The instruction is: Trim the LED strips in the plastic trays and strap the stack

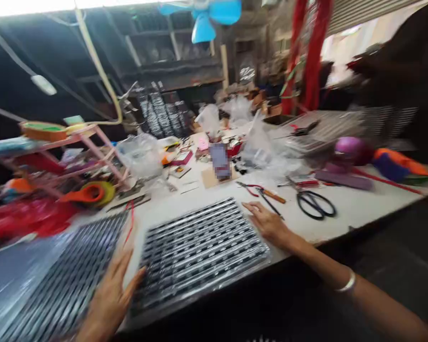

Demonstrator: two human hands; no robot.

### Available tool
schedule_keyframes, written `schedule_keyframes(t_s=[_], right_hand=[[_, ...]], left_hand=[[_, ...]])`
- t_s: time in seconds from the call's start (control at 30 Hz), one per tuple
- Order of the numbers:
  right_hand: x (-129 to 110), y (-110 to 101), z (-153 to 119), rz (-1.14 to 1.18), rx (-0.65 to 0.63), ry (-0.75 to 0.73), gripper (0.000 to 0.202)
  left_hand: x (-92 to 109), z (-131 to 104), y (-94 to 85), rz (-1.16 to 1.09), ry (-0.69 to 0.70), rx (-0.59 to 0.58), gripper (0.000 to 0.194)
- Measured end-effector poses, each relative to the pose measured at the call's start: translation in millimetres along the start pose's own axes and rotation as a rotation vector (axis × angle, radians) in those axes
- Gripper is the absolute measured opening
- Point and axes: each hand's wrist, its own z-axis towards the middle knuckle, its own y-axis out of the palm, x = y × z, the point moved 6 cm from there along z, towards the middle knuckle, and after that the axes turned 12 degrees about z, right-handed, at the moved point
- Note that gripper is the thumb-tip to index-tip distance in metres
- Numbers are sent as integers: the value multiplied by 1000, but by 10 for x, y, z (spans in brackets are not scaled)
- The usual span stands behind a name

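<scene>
Slotted tray (203, 251), rows of dark, shiny strips, lies flat on the bench (171, 202), right at the near edge, roughly mid-length. Clear plastic shows round its rim. Contents too blurred to identify further.

Left hand (110, 289): grip open, thumb spread off the fingers, nothing held. Thumb at the tray's left side, fingers pointing up the gap toward a second striped tray (74, 270). Can't tell if the thumb actually touches.

Right hand (269, 225): grip loosely open, fingers extended along the tray's right side, nothing visible in it. Contact with the rim unclear. White bangle (348, 281) on that wrist.

Second tray is left of the first, toward the bench's left end, similar dark rows, red strip (130, 223) by its far corner.

Tools beyond the right hand: red-handled pliers (251, 188), orange-handled tool (274, 196), then black-handled scissors (316, 209) nearer the near edge, loops facing it. Purple object (347, 147) toward the right end.

Left end: pink rack (103, 152), orange ring (99, 192) and red plastic bag (28, 218). Clear plastic bags (142, 154) farther back. Blue fan (226, 10) above the far side.
</scene>
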Motion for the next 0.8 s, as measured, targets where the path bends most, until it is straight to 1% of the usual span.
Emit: schedule_keyframes(t_s=[0.03,0.07,0.13,0.17,0.23,0.37,0.43,0.47,0.53,0.6,0.67,0.73,0.77,0.8], right_hand=[[-15,20,-2,-38,-24,-139,48],[-14,49,-9,-77,-63,-263,48],[44,66,-19,-168,-79,-413,51],[84,65,-21,-214,-84,-454,54],[161,34,-26,-292,-86,-503,57],[295,-90,-10,-347,-119,-554,61],[362,-145,34,-348,-128,-553,61],[388,-164,60,-342,-129,-555,60],[419,-177,106,-332,-134,-565,58],[419,-175,136,-339,-141,-591,56],[387,-180,155,-346,-154,-625,53],[303,-210,187,-306,-177,-661,48],[242,-260,228,-281,-138,-651,45],[174,-335,288,-258,-59,-610,42]], left_hand=[[133,-70,-14,-64,38,-29,65],[229,-128,7,-119,37,-79,61],[314,-214,30,-206,-45,-95,57],[341,-251,26,-223,-65,-96,56],[384,-337,-23,-213,-63,-136,54],[523,-629,-235,-119,71,-290,48],[611,-804,-288,-38,148,-329,58],[647,-880,-281,13,175,-326,65],[695,-992,-221,120,211,-254,72],[716,-1051,-155,193,238,-93,71],[719,-1066,-127,208,285,85,64],[694,-1007,-162,149,338,206,56],[654,-930,-213,90,327,240,49],[588,-819,-288,24,273,270,41]])
